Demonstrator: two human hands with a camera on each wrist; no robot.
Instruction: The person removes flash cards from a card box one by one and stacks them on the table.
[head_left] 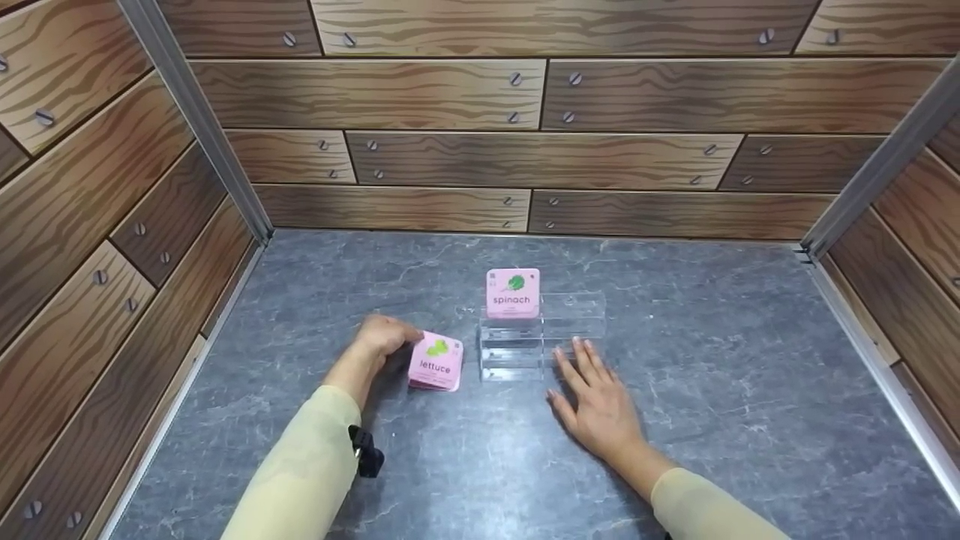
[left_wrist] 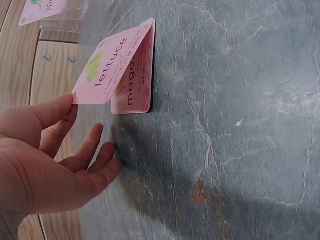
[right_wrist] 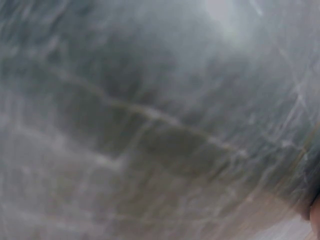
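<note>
Pink cardstock is what the left grip (head_left: 384,335) has hold of: thumb and finger are pinched together on one corner of the lettuce card (head_left: 435,360), while the other fingers curl loosely, free of it. Holding it by the corner leaves the picture and word uncovered, and likely lets a single card part from the small stack (left_wrist: 137,90) underneath, where a word beginning "maga" shows below the raised edge. The card tilts over that stack like a half-open cover; whether its lower edge touches the one beneath is hard to tell. Both lie on the grey marbled tabletop (head_left: 712,360), just left of the clear plastic holder (head_left: 512,352) and apart from it, a spot that probably suits the left arm's reach. At the back of the holder's left half stands the spinach card (head_left: 513,292), facing the person; that rear place seems to keep its print visible above the tiers in front. The right grip (head_left: 596,409) holds nothing, its fingers straight and slightly spread, tips at the near edge of the holder's right half. It may be there to steady the light plastic, though contact cannot be made out, and the right wrist view is mostly blurred tabletop.
</note>
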